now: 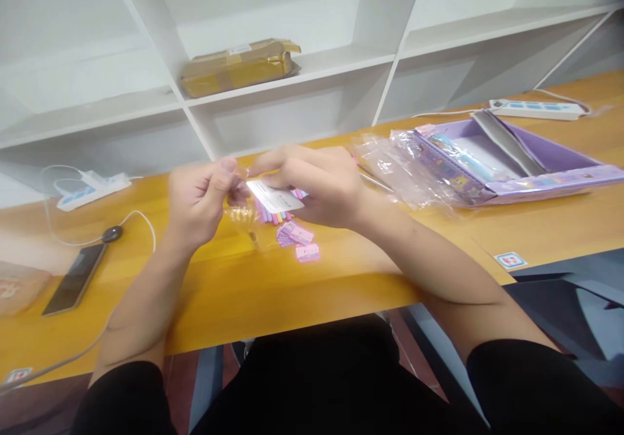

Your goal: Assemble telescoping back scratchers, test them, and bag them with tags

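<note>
The left hand (197, 204) is closed in a loose fist, its thumb pressed down on the edge of a clear plastic bag (240, 194) that seems to hang down over the table (219, 315). The right hand (324, 184) grasps a white card (275, 196) between thumb and fingers, printed side up and tilted, just beside the bag; whether its forefinger also touches the plastic, I cannot tell. Below the hands lie some thin coloured sticks (277, 217), partly hidden by the card, and nearer the person's body a fanned stack of small pink cards (295, 233) with a single pink card (307, 253) next to it. To the right, crumpled plastic wrap (404, 168) touches the open purple box (550, 184). For good handling, the thin plastic probably wants a firm pinch close to its edge and a slow, even pull, since a jerk could tear it or spill whatever is inside. The white card is best gripped lightly by its border so that it does not bend, with both wrists low and clear of the small loose pieces underneath
</note>
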The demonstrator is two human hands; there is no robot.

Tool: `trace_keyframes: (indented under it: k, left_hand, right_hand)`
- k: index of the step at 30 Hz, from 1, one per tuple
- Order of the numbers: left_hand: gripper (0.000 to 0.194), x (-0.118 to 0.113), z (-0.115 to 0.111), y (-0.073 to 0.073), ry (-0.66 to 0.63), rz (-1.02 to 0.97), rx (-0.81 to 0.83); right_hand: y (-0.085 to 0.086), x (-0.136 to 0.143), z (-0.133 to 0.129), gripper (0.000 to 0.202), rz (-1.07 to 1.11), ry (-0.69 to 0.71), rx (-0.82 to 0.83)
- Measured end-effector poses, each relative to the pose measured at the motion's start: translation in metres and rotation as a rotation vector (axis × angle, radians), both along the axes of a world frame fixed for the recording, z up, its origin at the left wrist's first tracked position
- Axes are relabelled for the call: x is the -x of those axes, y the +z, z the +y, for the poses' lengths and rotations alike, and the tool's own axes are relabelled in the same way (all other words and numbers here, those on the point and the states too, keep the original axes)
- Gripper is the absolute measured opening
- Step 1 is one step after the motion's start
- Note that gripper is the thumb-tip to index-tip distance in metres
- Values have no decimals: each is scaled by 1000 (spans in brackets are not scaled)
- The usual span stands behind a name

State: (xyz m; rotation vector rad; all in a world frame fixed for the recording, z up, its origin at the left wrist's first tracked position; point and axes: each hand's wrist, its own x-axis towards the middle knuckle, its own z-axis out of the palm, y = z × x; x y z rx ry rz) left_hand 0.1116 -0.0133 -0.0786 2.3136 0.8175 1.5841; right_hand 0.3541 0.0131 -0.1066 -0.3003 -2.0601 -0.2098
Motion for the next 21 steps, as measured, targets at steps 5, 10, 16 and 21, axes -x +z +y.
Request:
trace_keyframes:
  k: [5,10,16,21]
  left_hand:
    - [59,-1,-4,-2,0,72,-64]
    - [44,2,-8,3,-68,95,20]
    - [32,5,-8,6,-79,110,75]
    - [30,3,-7,5,-22,-7,125]
  right_hand:
    - [1,5,-8,14,113,12,43]
    - [5,7,-6,18,207,105,205]
    - [12,5,-4,24,273,168,404]
    - [14,3,-3,27,296,161,513]
